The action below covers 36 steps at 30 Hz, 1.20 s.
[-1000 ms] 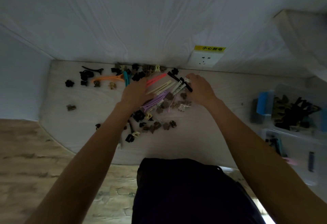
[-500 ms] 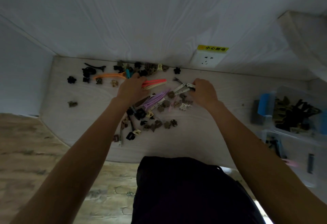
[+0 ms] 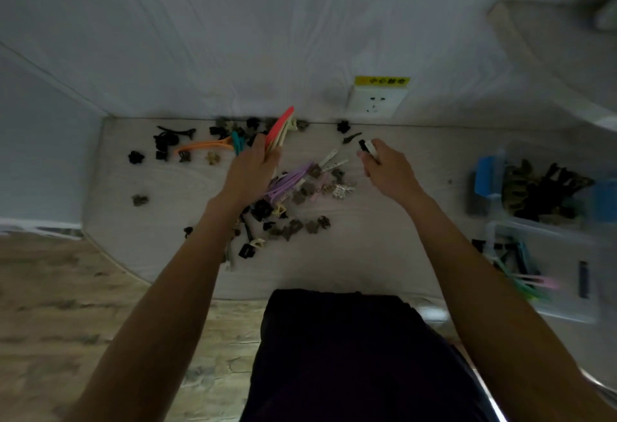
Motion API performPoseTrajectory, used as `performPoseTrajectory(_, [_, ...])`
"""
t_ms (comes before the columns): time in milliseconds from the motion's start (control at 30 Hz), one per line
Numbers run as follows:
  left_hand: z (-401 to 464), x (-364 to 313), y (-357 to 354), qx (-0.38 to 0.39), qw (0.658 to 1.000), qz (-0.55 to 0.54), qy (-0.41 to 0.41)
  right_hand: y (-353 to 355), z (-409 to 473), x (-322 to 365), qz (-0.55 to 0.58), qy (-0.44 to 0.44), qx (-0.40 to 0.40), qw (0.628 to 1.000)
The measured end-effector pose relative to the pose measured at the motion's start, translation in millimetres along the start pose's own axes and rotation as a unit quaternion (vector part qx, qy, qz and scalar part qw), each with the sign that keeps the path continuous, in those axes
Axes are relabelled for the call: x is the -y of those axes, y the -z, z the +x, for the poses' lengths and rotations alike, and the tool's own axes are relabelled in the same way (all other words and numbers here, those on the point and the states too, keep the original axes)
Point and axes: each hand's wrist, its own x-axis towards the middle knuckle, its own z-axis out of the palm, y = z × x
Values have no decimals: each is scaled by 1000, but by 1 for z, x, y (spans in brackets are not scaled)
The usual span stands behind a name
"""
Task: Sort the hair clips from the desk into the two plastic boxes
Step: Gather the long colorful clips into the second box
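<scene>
Hair clips [image 3: 293, 194] lie scattered over the pale wood surface [image 3: 384, 248], most in a loose pile near the middle betw. the two arms: purple long clips, white flat ones, lots of small brown and black claw clips, w/ a second row along the back edge by the wall (orange long clip [image 3: 203, 147], teal one, more black claws). Left hand [image 3: 253, 168] has its grip closed round a bundle of long clips, red clip [image 3: 280, 124] and cream ones, ends sticking up past the fingers toward the wall. Right hand [image 3: 387, 171] pinches a black-and-white clip [image 3: 367, 148] betw. thumb and fingertips, lifted off the surface. Two clear plastic boxes sit at the far right: far box [image 3: 500, 214] holds dark and olive claw clips, near box [image 3: 561, 308] holds long straight clips in green, pink, black. Looks like sorting is claw vs. long type, so both handfuls prob. go to the near box; that's a guess, blur on that side hides detail. Handling: clips are light, stiff plastic or metal, smooth and a bit slippery when bunched, so a bundle can fan out or drop one. Best hold is across the middle of the long bodies, near the hinge, not the tips. Small claws tangle by their teeth; pick by the rounded back. Pile on the surface is still large, so task seems far from done.
</scene>
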Motion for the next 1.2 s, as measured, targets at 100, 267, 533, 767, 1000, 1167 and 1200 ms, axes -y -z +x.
performPoseTrajectory(100, [-19,-20,-16,7,998,-58,6,17,-36,-8,60,-14,-13,998])
performPoseTrajectory(267, [-44,-61,-53,40,998,-36,-36,62,-119,-60,38,-18,-85,995])
performPoseTrajectory(533, [-103,-146,-122,91,976,63,-185,119,-180,-166,-158,-60,-77,983])
performPoseTrajectory(767, [-144,-193,-175,86,954,118,-261,121,-189,-209,-100,-11,-8,995])
performPoseTrajectory(1000, [-136,-246,-254,121,881,301,-345,112,-233,-252,-168,-1,-166,972])
performPoseTrajectory(1167, [-126,-235,-274,200,891,244,-326,116,-234,-247,-147,-20,-193,970])
performPoseTrajectory(1200, [-126,-232,-272,199,893,229,-332,116,-234,-245,-163,-22,-221,961])
